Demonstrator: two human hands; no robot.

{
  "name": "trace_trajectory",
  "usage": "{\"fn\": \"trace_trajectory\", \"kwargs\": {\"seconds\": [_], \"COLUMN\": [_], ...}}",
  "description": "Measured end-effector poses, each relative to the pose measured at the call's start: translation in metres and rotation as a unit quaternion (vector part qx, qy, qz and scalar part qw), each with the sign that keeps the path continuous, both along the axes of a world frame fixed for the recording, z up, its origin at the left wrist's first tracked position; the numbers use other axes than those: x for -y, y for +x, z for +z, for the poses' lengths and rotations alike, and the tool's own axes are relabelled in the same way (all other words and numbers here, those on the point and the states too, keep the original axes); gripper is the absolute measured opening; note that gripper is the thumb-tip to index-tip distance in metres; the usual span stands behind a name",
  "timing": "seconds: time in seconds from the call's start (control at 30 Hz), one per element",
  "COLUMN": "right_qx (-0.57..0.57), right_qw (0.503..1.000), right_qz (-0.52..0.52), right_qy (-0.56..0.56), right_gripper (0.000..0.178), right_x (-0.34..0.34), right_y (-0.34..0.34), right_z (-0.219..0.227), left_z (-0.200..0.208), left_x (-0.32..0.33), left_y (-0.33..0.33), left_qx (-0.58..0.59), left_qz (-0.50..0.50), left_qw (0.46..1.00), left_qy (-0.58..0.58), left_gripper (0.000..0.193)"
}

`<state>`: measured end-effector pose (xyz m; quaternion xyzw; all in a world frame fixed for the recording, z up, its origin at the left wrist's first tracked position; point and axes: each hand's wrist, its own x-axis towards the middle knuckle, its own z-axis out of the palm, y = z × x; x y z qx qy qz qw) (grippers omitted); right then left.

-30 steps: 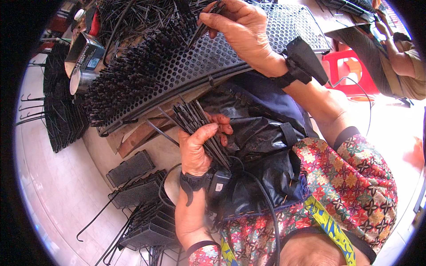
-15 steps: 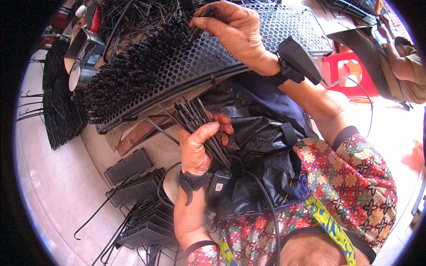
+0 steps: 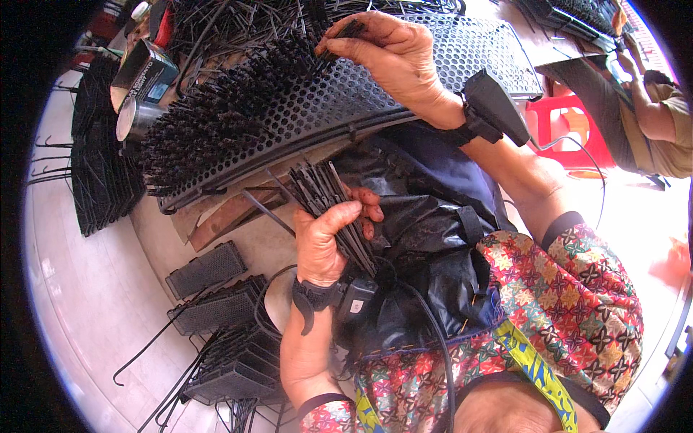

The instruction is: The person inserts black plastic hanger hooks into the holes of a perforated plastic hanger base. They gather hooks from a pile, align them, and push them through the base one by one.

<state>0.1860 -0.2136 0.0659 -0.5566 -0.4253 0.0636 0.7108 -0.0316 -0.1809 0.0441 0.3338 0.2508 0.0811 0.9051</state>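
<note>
My left hand (image 3: pixel 317 242) is closed around a bundle of thin dark strips (image 3: pixel 317 189), which look like metal, over my lap. Their upper ends fan out past my thumb. A black perforated rack (image 3: pixel 462 58) lies in front of me, full of round holes. Across its left part, many similar dark strips (image 3: pixel 216 115) stand upright, densely packed. My right hand (image 3: pixel 397 65) is over the rack at the edge of this packed area. Its thumb and fingers pinch a dark strip (image 3: pixel 351 30); its lower end is hard to make out among the others.
Behind the rack lies a heap of loose dark strips (image 3: pixel 249 25). A small box (image 3: pixel 148 76) and a metal cylinder (image 3: pixel 136 119) stand at its left end. Black hooked racks (image 3: pixel 105 159) and perforated baskets (image 3: pixel 238 372) are at left. At right are a red stool (image 3: pixel 570 119) and another person (image 3: pixel 660 119).
The view has shifted slightly, so the rack appears a little lower. My right hand stays pinched at the edge of the packed strips; my left hand keeps hold of the bundle.
</note>
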Motion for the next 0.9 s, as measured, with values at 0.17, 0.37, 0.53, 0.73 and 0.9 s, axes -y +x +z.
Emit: {"fn": "trace_trajectory", "kwargs": {"seconds": [0.17, 0.37, 0.53, 0.73, 0.9], "right_qx": [0.014, 0.061, 0.060, 0.068, 0.090], "right_qw": [1.000, 0.995, 0.996, 0.991, 0.987], "right_qz": [0.018, 0.031, 0.051, 0.049, 0.066], "right_qy": [-0.018, -0.070, -0.050, -0.108, -0.115], "right_gripper": [0.010, 0.009, 0.010, 0.012, 0.012], "right_x": [-0.0012, -0.0010, -0.0030, -0.0043, -0.0033], "right_y": [-0.0016, 0.0022, 0.0053, 0.0014, 0.0001], "right_z": [0.0029, 0.0092, 0.0074, 0.0033, 0.0065], "left_z": [0.0012, -0.0019, -0.0036, -0.0025, -0.0025], "left_x": [0.0004, -0.0003, -0.0010, -0.0014, -0.0012], "left_y": [-0.0002, -0.0017, -0.0041, -0.0040, -0.0032], "left_qx": [-0.008, -0.001, -0.009, 0.001, -0.001], "left_qz": [-0.005, -0.020, -0.023, -0.025, -0.029], "left_qw": [1.000, 1.000, 1.000, 1.000, 1.000], "left_qy": [0.004, 0.015, 0.016, 0.013, 0.000], "left_gripper": [0.019, 0.020, 0.021, 0.021, 0.022]}}
